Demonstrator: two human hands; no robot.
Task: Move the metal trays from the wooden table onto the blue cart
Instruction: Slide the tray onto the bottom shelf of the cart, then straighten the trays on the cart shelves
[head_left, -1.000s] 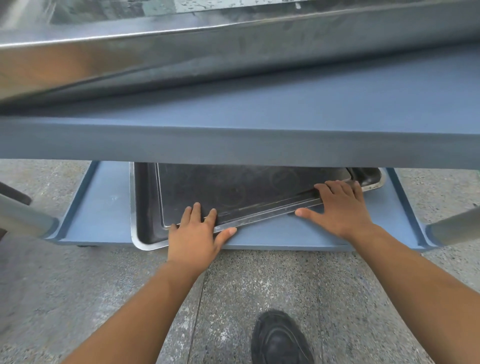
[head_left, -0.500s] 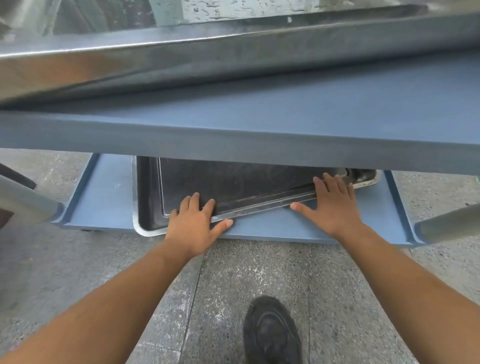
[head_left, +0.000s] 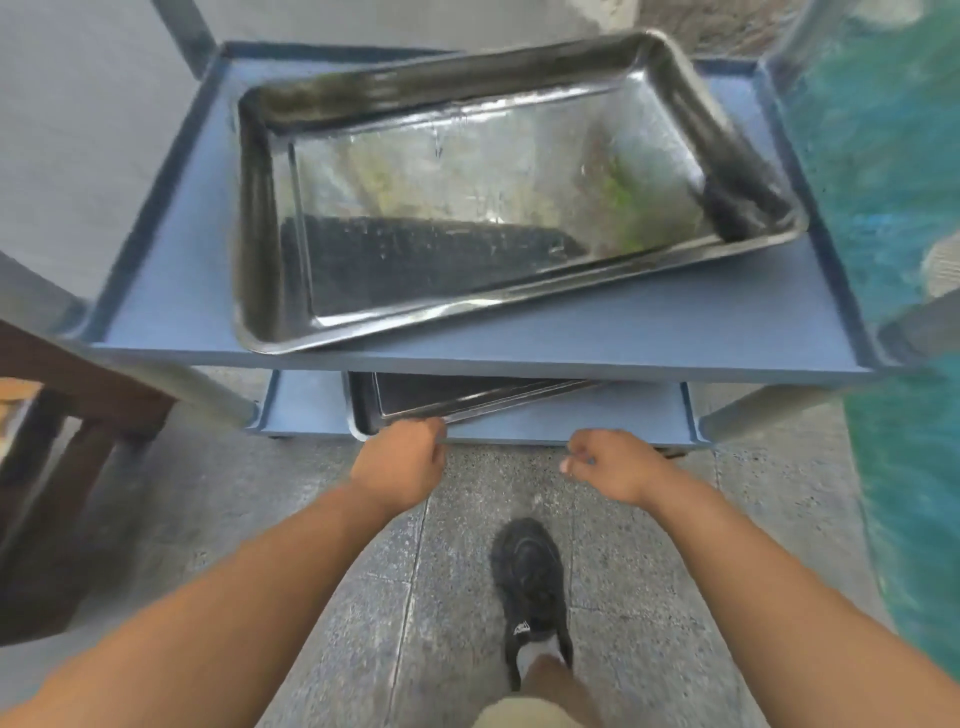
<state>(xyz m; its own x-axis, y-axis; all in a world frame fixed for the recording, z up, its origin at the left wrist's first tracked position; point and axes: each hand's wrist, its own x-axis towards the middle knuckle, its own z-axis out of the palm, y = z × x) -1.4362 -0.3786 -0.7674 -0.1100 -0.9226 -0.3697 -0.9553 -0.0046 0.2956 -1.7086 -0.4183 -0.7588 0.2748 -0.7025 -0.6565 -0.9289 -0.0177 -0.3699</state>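
The blue cart (head_left: 597, 332) has two shelves. A large shiny metal tray (head_left: 467, 187) lies skewed on its top shelf. On the lower shelf (head_left: 623, 415), two dark metal trays (head_left: 457, 397) sit one inside the other, the upper one askew. My left hand (head_left: 397, 460) is at their front rim with its fingers curled; the back of the hand hides whether they hold the rim. My right hand (head_left: 608, 462) hovers in front of the lower shelf's edge, fingers curled, holding nothing.
A dark wooden table leg (head_left: 62, 467) stands at the left, close to the cart's grey corner post (head_left: 208, 395). My black shoe (head_left: 530, 582) is on the speckled floor below the hands. A teal surface (head_left: 893, 260) runs along the right.
The view has risen from under the top shelf to above it. Both hands have left the lower tray's surface, pulled back to the shelf front, and curled.
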